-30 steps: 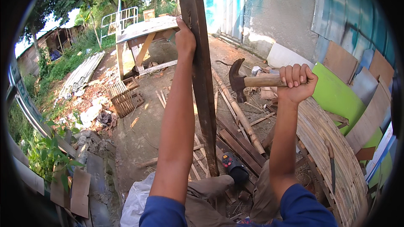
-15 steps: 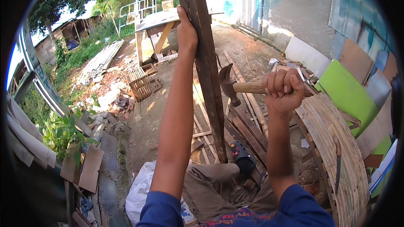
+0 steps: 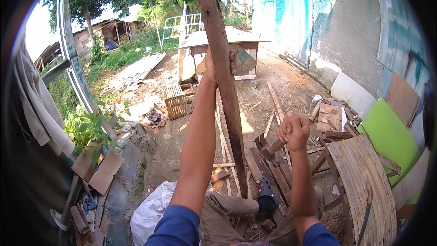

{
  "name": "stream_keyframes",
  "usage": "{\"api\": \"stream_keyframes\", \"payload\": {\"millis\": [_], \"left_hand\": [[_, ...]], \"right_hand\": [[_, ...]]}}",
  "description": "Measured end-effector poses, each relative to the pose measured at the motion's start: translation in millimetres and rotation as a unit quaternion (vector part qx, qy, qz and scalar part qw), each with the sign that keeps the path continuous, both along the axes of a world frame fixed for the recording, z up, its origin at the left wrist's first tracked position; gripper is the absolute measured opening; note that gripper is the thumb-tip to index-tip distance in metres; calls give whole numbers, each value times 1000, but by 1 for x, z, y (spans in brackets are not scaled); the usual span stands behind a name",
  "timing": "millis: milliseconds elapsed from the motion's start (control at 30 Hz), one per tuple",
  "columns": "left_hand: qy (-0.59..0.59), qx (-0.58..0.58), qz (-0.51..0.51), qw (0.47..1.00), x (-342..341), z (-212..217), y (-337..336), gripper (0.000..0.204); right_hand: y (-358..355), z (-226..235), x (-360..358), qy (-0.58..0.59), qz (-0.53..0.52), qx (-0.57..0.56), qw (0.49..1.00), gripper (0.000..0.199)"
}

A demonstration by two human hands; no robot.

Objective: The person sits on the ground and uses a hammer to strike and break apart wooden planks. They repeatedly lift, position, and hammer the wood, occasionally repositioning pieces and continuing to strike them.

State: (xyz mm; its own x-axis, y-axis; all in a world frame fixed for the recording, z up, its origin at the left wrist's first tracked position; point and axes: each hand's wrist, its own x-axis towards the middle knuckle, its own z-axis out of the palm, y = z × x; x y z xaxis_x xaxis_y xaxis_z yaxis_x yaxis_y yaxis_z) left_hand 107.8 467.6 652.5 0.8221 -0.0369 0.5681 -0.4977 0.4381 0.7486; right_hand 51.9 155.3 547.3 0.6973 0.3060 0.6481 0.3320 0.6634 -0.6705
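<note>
A long dark wooden beam point(image 3: 213, 18) stands tilted in front of me, its lower end between my legs near a dark clog point(image 3: 266, 193) on my foot. My left hand point(image 3: 210, 69) is wrapped round the beam partway up, with fingertips showing on its right side. In my right hand point(image 3: 294, 131) is a claw hammer point(image 3: 276, 146), gripped by its wooden handle. The hammer's head is low, to the right of the beam and apart from it, above the timber pieces point(image 3: 259, 166) on the ground.
A curved slatted wooden panel point(image 3: 362, 187) lies at my right, with a wooden-handled blade point(image 3: 368, 205) on it. Green and white boards point(image 3: 391, 136) lean on the wall behind. Ahead stand a table point(image 3: 223, 38) and a slatted crate point(image 3: 175, 102). A white sack point(image 3: 152, 212) lies at my left.
My right hand and the hammer have dropped, away from the beam's side. My left hand's fingers now show curled round the beam. The view has tilted up.
</note>
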Motion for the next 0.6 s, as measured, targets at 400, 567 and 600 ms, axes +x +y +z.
{"api": "stream_keyframes", "payload": {"millis": [400,567,600], "left_hand": [[-17,16,132,991,-7,-6,1,88],[44,121,473,871,-36,-40,-38,96],[60,186,550,812,-38,-42,-46,93]], "right_hand": [[-14,-27,13,-16,-126,-10,992,39],[-19,-38,15,-30,-173,-20,984,40],[-18,-38,15,-29,-200,-32,979,40]]}}
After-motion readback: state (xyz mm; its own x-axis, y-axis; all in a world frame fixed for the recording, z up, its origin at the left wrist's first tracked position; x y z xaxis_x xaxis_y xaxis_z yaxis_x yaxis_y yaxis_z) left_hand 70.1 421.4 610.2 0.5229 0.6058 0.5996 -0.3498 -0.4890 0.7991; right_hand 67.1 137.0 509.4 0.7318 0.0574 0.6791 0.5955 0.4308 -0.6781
